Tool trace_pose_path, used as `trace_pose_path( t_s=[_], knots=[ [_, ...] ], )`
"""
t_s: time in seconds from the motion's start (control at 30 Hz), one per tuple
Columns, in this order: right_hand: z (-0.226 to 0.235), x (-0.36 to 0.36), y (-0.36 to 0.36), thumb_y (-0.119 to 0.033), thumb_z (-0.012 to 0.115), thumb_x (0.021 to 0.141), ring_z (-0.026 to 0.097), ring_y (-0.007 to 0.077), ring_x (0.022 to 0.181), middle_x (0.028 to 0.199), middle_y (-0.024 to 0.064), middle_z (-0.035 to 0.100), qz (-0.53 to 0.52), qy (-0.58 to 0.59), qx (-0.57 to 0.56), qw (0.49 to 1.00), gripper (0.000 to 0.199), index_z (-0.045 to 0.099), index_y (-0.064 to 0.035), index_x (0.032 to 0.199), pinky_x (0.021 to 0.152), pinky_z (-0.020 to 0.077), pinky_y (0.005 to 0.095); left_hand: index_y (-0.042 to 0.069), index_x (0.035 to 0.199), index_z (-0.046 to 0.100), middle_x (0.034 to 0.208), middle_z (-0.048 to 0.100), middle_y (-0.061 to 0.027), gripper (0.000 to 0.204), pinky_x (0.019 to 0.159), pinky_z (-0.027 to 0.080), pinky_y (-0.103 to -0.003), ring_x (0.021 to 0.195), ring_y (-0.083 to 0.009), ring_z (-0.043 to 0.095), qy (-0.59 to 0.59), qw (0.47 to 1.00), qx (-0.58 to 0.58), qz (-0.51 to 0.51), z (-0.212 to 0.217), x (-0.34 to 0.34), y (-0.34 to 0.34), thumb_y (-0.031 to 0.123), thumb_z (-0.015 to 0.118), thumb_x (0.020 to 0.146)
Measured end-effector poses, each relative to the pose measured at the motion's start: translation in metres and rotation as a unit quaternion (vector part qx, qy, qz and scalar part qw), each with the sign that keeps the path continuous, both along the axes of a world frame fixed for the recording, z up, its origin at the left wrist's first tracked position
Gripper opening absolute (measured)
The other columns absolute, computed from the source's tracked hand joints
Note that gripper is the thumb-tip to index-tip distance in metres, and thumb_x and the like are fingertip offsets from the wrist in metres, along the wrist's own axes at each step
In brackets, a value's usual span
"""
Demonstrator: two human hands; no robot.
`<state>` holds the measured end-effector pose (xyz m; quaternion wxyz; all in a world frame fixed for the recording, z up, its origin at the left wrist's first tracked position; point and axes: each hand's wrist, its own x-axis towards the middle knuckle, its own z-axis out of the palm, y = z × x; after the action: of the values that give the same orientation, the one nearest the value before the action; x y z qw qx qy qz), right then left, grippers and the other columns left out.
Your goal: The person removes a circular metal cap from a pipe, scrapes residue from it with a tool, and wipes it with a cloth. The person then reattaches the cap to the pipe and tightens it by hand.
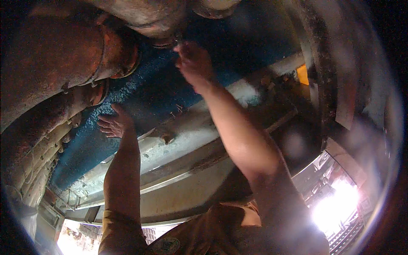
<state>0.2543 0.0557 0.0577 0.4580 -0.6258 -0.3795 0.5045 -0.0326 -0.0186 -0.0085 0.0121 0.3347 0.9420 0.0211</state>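
Observation:
My right hand [196, 64] is raised to the lower end of a dusty brown tube [146, 17] at the top. Its fingers are curled closed beside the tube's banded rim [163, 42]; what they grip, if anything, is too dark and small to make out. Lower and to the left, my left hand [114, 122] has its fingers spread in front of a blue rough-coated surface [144, 102]. It holds nothing, and whether it touches that surface I cannot tell. A thicker tube [55, 63] with a band round its end lies left of both hands.
More dusty tubes [38, 148] line the left side. Below the blue surface runs a pale dusty ledge [182, 140] with bits of debris on it. A dark upright frame [321, 63] and a yellow patch [302, 74] stand at right. Bright light enters at the lower right.

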Motion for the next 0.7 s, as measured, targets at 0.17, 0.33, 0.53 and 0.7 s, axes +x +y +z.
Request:
trace_pose_path(
  t_s=[0.17,0.33,0.53,0.7],
  knots=[
    [0.05,0.085,0.067,-0.043,0.052,0.097,0.037,0.0078,0.051,0.062,-0.0025,0.043,0.359,-0.095,-0.204,0.906,0.036,0.064,-0.0109,0.106,0.044,0.0299,0.0231,0.005,0.15,0.019,0.155,0.014,-0.0222,0.096,0.114,0.009,-0.058,0.143,-0.0425,0.012,0.01,1.0,0.005,0.004,-0.001,-0.001,-0.003,0.074,0.035,0.085],
    [0.051,0.094,0.077,-0.041,0.05,0.098,0.04,0.0084,0.055,0.064,-0.0018,0.047,0.421,-0.189,-0.105,0.881,0.036,0.065,-0.0083,0.102,0.047,0.033,0.0254,0.004,0.149,0.02,0.154,0.017,-0.023,0.095,0.113,0.01,-0.058,0.142,-0.0429,0.013,0.01,1.0,-0.007,-0.005,0.002,0.001,-0.002,0.073,0.036,0.086],
    [0.03,0.073,-0.01,-0.037,0.054,0.098,0.043,0.0046,0.057,0.066,-0.0039,0.049,0.103,0.014,-0.088,0.991,0.029,0.066,-0.01,0.1,0.047,0.0329,0.0214,0.004,0.149,0.02,0.155,0.016,-0.0229,0.096,0.113,0.01,-0.058,0.143,-0.0433,0.012,0.016,1.0,-0.001,-0.009,-0.006,-0.006,-0.004,0.074,0.035,0.085],
    [0.036,0.045,-0.044,-0.035,0.054,0.098,0.043,0.0043,0.056,0.066,-0.0041,0.048,0.017,0.071,-0.124,0.99,0.028,0.065,-0.0089,0.099,0.047,0.032,0.0207,0.004,0.149,0.02,0.155,0.015,-0.0226,0.097,0.114,0.009,-0.058,0.143,-0.0431,0.011,0.004,1.0,-0.008,0.004,-0.009,-0.007,-0.006,0.076,0.033,0.085]
  ],
)
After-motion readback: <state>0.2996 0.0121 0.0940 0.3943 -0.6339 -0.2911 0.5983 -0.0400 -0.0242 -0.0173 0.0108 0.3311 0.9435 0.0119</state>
